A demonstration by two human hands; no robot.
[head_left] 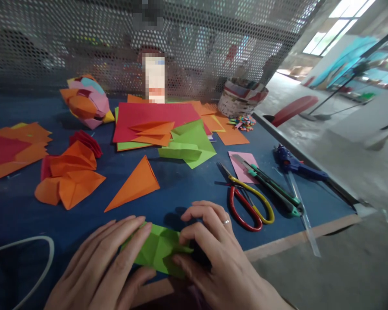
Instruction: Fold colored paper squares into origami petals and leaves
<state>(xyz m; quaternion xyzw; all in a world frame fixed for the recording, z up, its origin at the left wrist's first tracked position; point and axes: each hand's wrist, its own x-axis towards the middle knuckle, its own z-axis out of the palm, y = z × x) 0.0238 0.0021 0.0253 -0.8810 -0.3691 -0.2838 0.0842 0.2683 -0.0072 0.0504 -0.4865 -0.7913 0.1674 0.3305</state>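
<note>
Pressing flat with the left hand (111,258) is pinning the green paper (160,249) to the blue table (181,185), fingers together. Right hand (210,245) is pinching its edge, probably creasing, with scissors (248,202) lying just beside.

Soft daylight from the window (342,26) (upper right) — edges warped, background blurred.

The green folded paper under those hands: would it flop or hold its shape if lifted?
The green folded paper probably holds its shape, since its creases look sharp. It is likely very light, being thin sheet. Both hands, left and right, press it flat, so it may spring open.
</note>
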